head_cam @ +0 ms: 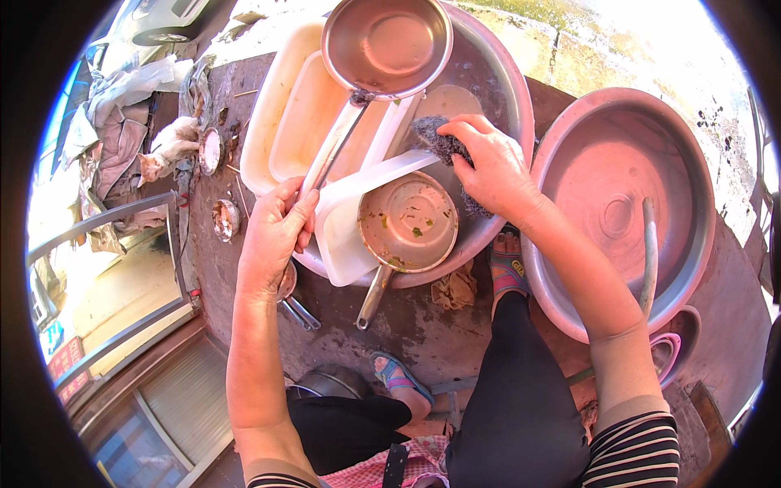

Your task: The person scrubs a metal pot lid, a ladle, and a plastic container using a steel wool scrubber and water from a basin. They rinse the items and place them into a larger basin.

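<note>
My left hand grips the handle of a metal saucepan, whose bowl is raised over the far side of a large metal basin. In my right hand is a dark scouring pad, held over the same basin, apart from the pan. A second saucepan, with green food scraps inside, rests at the basin's near edge with its handle pointing towards me. Beside it lie white plastic containers, and a larger cream plastic tub sits to the left. Water stands in the basin.
Another large metal basin stands at the right with a hose over its rim. A crumpled brown leaf or paper lies near my foot. Far left, a cat is beside a small dish. A metal-framed door is at the left.
</note>
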### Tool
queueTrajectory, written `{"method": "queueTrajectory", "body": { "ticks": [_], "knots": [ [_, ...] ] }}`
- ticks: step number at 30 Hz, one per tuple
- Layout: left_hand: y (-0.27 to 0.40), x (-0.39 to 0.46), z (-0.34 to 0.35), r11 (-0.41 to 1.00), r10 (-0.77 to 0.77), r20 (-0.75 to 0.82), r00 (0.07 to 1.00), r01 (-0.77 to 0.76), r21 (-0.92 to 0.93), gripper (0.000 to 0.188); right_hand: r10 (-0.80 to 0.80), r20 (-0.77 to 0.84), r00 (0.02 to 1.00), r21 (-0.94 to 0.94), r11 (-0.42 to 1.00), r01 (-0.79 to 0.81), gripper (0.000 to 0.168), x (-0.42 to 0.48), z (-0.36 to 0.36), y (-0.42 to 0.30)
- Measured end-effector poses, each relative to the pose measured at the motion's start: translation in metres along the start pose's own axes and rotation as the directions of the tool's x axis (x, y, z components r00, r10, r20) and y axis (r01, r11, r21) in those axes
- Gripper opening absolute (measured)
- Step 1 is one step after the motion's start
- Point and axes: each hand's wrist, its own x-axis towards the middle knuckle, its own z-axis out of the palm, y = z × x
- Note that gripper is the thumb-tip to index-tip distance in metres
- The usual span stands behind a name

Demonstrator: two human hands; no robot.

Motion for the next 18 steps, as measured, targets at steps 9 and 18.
{"method": "queueTrajectory", "body": {
  "ticks": [9, 18],
  "knots": [
    [-0.004, -0.011, 0.004, 0.997, -0.017, 0.027, 0.999, 0.019, -0.079, 0.029, -0.009, -0.054, 0.999, 0.041, 0.999, 0.011, 0.03, 0.002, -0.008, -0.002],
    [0.0, -0.011, 0.013, 0.851, 0.09, 0.049, 0.995, -0.052, -0.523, 0.037, -0.117, 0.057, 0.991, 0.116, 0.987, 0.11, 0.023, -0.018, -0.01, -0.06]
  ]
}}
